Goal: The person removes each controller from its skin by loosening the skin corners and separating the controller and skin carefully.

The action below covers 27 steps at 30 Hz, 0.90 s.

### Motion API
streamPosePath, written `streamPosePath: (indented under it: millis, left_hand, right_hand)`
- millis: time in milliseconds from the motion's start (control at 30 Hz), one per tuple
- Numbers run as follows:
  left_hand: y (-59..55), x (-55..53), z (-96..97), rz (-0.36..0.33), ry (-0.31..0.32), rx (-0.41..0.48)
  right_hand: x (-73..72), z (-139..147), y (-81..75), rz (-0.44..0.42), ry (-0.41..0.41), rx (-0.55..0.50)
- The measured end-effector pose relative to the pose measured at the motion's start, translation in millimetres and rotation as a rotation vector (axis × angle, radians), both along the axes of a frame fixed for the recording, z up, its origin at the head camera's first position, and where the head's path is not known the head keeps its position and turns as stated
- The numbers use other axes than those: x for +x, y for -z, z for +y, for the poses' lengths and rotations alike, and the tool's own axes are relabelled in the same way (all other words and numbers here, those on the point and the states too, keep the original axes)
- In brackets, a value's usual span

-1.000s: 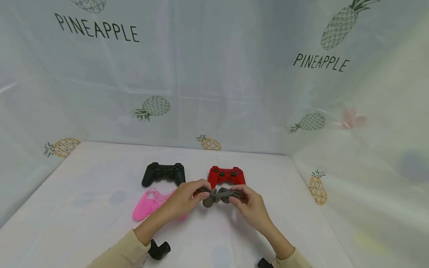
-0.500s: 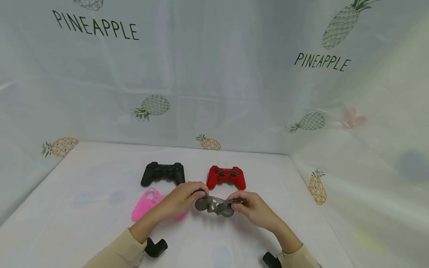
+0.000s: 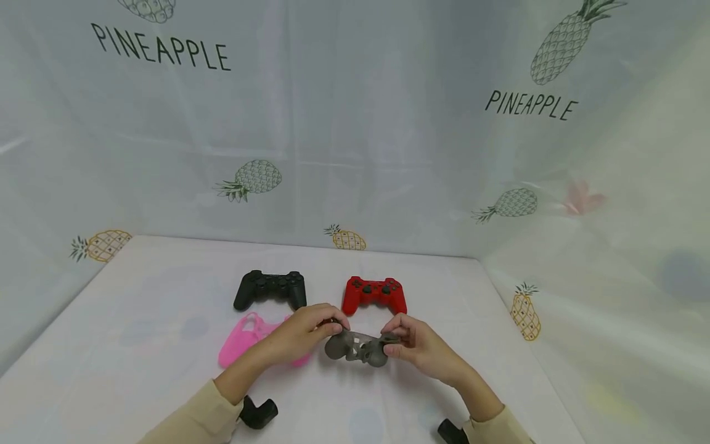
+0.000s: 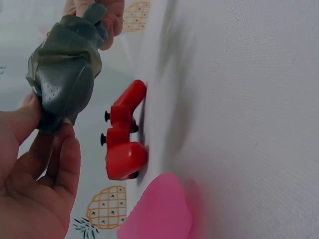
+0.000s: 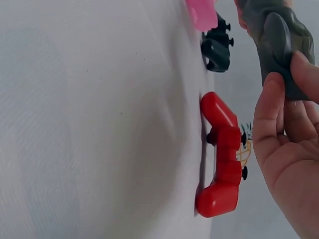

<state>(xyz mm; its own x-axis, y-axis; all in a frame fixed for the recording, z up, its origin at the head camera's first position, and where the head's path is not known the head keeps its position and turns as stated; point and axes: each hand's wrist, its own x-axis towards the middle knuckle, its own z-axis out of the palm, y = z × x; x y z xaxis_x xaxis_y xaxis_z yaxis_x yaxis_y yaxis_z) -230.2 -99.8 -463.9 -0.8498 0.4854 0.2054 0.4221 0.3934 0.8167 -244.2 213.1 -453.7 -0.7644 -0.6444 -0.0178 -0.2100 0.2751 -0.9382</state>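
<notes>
A dark grey, soft-looking controller cover (image 3: pixel 355 348) is held above the white table by both hands. The left hand (image 3: pixel 310 330) pinches its left end between thumb and fingers, and the right hand (image 3: pixel 418 346) pinches its right end. In the left wrist view the grey cover (image 4: pixel 67 74) looks creased, with small dots on one rounded grip. The right wrist view shows thumb and fingertips pressing the edge of the cover (image 5: pixel 279 50). A pink controller cover (image 3: pixel 244 339) lies on the table, partly hidden behind the left forearm.
Behind the hands, a black game controller (image 3: pixel 270 288) lies at the left and a red game controller (image 3: pixel 374 295) at the right. A white table (image 3: pixel 455 296) meets a pineapple-print curtain (image 3: pixel 355 123) at the back. Black pieces (image 3: pixel 259 413) sit by both wrists.
Over the last second the grey cover has come lower and nearer the body, and tilted so its cut-out side shows. Both hands moved with it, keeping their hold. The controllers stayed in place.
</notes>
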Motion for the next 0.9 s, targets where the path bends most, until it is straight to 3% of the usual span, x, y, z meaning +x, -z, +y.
streamPosePath:
  millis: [267,467,700,900]
  left_hand:
    - [-2.6,1.9,-1.9,-0.067,0.091,0.028]
    - [-1.1,2.3,-4.9,-0.125,0.127,0.057]
    - [-0.6,2.7,-6.0,-0.210,0.158,0.112]
    - [-2.2,3.5,-8.7,-0.260,0.194,0.102]
  right_hand:
    - [-2.7,-0.5,-0.5,0.087,-0.033,0.029]
    - [-4.5,-0.8,-1.2,0.117,-0.059,0.051]
    - [-6.2,1.1,-1.5,0.061,-0.063,-0.034]
    - [-8.1,5.5,1.5,-0.027,-0.168,-0.188]
